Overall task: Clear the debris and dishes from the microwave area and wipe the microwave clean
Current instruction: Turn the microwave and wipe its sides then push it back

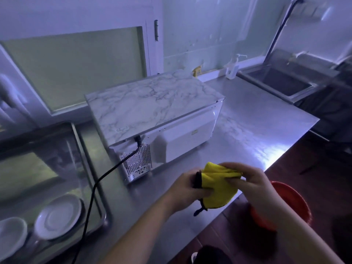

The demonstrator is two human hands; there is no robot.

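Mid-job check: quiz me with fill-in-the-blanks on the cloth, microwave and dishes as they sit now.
The left hand and right hand both grip a ____ cloth.
The microwave stands with its ____ side, bearing the vent grille and power cord, toward the camera.
The white plates lie in a metal tray to the ____ of the microwave.
The round basin at the lower right is ____.
Missing words: yellow; back; left; red.
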